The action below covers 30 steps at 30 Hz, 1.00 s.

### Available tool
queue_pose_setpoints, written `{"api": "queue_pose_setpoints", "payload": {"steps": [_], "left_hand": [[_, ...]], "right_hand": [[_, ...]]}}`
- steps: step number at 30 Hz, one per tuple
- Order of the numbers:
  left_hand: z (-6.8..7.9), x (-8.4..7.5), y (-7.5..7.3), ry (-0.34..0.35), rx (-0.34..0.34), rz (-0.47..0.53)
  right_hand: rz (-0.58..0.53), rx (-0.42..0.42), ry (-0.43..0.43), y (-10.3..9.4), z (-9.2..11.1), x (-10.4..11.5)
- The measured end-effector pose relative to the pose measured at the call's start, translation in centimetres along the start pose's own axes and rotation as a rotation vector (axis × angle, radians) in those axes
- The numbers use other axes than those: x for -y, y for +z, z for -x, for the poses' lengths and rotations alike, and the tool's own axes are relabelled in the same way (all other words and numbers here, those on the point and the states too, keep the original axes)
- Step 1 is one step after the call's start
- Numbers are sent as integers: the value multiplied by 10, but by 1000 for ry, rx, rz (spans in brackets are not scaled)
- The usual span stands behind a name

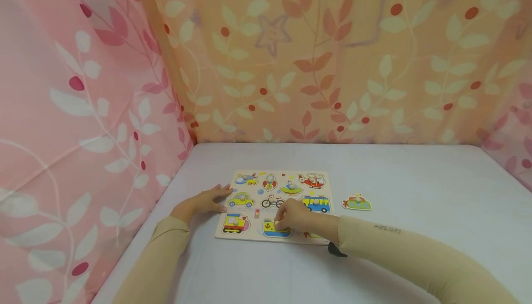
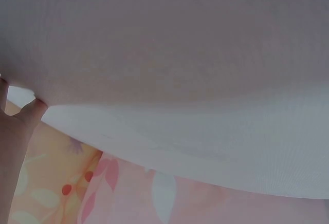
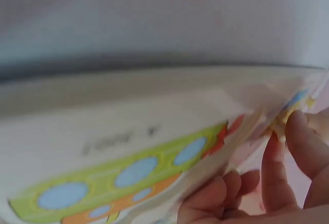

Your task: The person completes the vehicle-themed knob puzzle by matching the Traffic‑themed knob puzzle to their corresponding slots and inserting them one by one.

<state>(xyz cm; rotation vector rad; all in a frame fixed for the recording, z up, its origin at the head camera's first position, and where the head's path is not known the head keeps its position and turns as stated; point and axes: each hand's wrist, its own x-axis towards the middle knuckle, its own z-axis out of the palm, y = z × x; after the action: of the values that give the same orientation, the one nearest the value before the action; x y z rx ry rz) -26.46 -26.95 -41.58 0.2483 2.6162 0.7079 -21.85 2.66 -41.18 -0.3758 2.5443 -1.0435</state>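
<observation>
A wooden peg puzzle board point(image 1: 257, 236) with vehicle pictures lies flat in the head view. My right hand point(image 1: 294, 215) is over its lower row, pinching the knob of the yellow and blue ship piece point(image 1: 271, 233) between thumb and finger. In the right wrist view the pinching fingers point(image 3: 303, 144) show at the right, and a printed green and orange submarine picture point(image 3: 136, 172) is close to the camera. My left hand point(image 1: 206, 201) touches the board's left edge with fingers spread; only part of the hand point(image 2: 23, 118) shows in the left wrist view.
A loose submarine piece point(image 1: 356, 203) lies right of the board on the white table point(image 1: 407, 184). Knobbed pieces sit on the board, among them a bus point(image 1: 322, 205), a train point(image 1: 234, 225) and a car point(image 1: 241, 200). Flowered curtains point(image 1: 266, 54) stand around the table.
</observation>
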Motion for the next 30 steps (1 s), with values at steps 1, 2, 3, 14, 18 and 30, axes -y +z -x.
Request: {"api": "queue_pose_setpoints", "payload": {"steps": [1, 2, 3, 14, 18, 30], "left_hand": [[0, 0, 0, 0, -1, 0], [0, -1, 0, 0, 0, 2], [0, -1, 1, 1, 0, 3], [-1, 1, 3, 34, 6, -19], [0, 2, 2, 29, 2, -20], [0, -1, 0, 19, 7, -19]], "right_hand": [[1, 1, -2, -1, 0, 0], [-1, 3, -7, -3, 1, -2], [-5, 2, -12, -5, 2, -3], [-44, -63, 11, -49, 15, -33], [-37, -106, 31, -72, 21, -45], [-29, -167, 118, -139, 42, -92]]}}
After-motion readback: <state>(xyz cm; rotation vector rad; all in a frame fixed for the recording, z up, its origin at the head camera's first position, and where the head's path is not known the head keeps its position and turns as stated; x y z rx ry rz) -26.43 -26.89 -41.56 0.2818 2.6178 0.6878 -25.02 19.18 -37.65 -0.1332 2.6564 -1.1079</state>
